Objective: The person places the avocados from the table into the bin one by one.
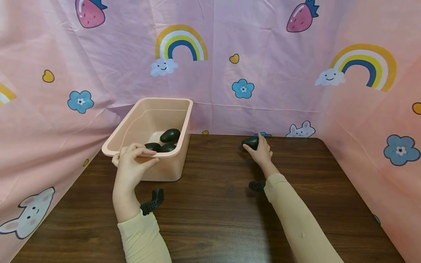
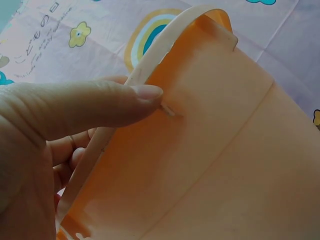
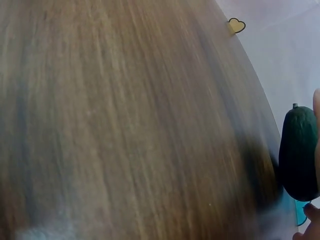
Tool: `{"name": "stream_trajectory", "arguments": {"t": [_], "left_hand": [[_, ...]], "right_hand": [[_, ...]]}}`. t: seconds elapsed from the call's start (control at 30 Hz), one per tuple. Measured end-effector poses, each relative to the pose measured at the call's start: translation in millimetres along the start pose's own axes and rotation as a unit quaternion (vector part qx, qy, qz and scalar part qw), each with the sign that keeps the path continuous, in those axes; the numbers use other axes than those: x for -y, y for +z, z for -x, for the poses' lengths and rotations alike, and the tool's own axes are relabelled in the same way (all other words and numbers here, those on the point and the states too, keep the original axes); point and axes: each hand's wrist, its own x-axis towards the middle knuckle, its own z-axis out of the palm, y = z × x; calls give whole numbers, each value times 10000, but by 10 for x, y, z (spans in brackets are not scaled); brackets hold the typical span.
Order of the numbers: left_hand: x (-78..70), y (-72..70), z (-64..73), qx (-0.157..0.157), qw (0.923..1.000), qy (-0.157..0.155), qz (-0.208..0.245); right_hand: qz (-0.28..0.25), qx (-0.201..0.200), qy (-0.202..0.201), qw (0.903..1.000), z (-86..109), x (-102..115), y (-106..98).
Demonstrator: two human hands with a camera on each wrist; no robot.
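A dark green avocado is pinched between the thumb and fingers of my right hand, near the table's back edge. In the right wrist view the same avocado shows its small stem end up, with fingertips at the right border. Whether it touches the table I cannot tell. At the left stands a peach plastic bin. My left hand grips its near rim, the thumb outside and the other fingers over the rim. Inside the bin lie an avocado and two more, partly hidden behind the near rim.
The dark wood table spreads between and in front of both hands. A pink patterned cloth hangs along the back and both sides. Black wrist mounts sit on both forearms.
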Motion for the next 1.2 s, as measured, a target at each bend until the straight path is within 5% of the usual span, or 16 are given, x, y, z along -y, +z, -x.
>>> {"name": "stream_trajectory", "arguments": {"t": [1.2], "left_hand": [[-10,0,-21,6,10000,2,-62]], "right_hand": [[-642,-335,82,9973,23,-11,32]]}}
